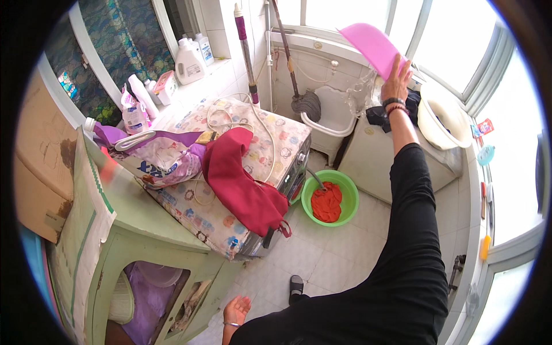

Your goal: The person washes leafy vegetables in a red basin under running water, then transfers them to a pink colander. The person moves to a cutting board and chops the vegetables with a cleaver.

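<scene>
My right hand (395, 84) reaches far out over the pale cabinet-like unit, with its fingers lying over the near end of a thin pink plastic board (371, 45). The board sticks up at a tilt in front of the window; my thumb is hidden. Below that hand lie dark cloth (379, 118) and clear crumpled plastic film (361, 92). A cream plastic basin (444, 116) stands to its right. My left hand (237, 308) hangs low by my body, empty, with the palm partly up. It is nearest the green wooden cabinet (207, 267).
A red cloth (243, 183) and a purple detergent bag (172, 161) lie on the covered washing machine (215, 228). A green basin (350, 211) with orange-red cloth (326, 202) and a grey hose sits on the floor. A mop (306, 105) leans into a white sink (334, 125).
</scene>
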### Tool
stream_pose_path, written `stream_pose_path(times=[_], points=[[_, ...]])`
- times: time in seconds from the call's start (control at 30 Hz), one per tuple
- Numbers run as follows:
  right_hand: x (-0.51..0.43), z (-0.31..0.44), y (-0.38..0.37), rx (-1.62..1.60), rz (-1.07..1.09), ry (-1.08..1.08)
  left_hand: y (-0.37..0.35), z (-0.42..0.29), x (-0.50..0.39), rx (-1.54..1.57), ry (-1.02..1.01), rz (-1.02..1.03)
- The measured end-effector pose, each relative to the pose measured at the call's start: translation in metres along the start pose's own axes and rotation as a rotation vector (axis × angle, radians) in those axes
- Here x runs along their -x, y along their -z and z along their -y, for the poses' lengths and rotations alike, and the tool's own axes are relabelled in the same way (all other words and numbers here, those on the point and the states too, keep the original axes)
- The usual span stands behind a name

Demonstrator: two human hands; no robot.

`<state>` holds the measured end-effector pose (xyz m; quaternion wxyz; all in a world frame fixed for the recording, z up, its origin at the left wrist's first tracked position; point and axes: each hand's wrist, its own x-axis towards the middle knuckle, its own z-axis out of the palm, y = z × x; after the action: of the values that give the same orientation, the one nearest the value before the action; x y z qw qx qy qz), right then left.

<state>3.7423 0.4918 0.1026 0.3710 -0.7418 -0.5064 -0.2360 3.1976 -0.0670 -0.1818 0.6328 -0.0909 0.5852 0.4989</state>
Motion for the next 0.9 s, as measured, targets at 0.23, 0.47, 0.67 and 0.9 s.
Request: stream_pose_path(times=[0.23,0.47,0.67,0.9], points=[[-0.035,0.006,-0.002,-0.185,-0.246,0.073,0.003,0.001,-0.005,0.058,0.049,-0.027],[0.044,-0.032,-0.036,-0.438,-0.153,-0.487,0.014,-0.025,-0.013,-0.086,0.047,0.095],[0.201,-0.063,0.000,-1.138,-0.187,-1.032,0.046,-0.062,-0.016,-0.274,0.132,0.289],[0.487,-0.067,0.116,-1.491,0.151,-1.492,0.100,-0.095,-0.020,-0.501,0.198,0.419]])
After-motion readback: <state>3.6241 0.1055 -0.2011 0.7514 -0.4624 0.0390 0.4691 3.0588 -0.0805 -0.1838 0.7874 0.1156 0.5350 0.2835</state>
